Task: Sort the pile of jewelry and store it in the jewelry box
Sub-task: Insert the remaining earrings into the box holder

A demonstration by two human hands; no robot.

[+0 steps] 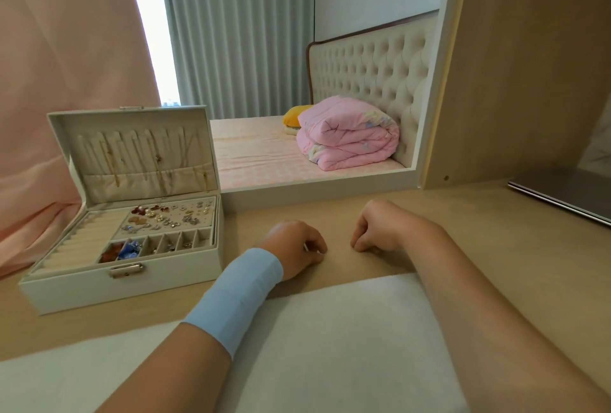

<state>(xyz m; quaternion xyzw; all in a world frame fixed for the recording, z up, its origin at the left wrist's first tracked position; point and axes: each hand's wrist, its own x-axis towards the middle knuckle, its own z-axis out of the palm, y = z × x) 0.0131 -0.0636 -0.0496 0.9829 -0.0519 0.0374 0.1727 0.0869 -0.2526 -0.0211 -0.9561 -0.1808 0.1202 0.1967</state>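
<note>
Jewelry box [122, 283]: sitting open on the counter [446, 247], its lid [53, 134] standing upright at the back.
Lid pocket: thin chains [158, 161] are hanging in a row down the padded inside of the jewelry box lid.
Earring panel [168, 215]: lying in the rear half of the jewelry box tray, holding many small studs and pearl pieces.
Small compartments [158, 245]: running along the front of the jewelry box tray; the two leftmost are holding reddish and blue pieces, the others a few small metal bits.
Ring rolls [76, 240]: filling the left side of the jewelry box; no rings are showing in them.
Left hand [294, 247]: resting on the counter just right of the jewelry box, fingers curled inward; a tiny pale sliver is showing at the fingertips, too small to say whether it is being pinched. A pale blue wristband [238, 293] is wrapping the wrist.
Right hand [380, 227]: resting further right of the jewelry box, apart from the left hand, fingers curled under onto the counter, nothing showing in them.
White mat [330, 330]: lying on the counter, nearer the person than the jewelry box.
Progress: no loose pile is showing in view, so sorting is looking done or nearly so; closing the lid is probably what is remaining.
Laptop [562, 194]: lying shut far right of the jewelry box.
</note>
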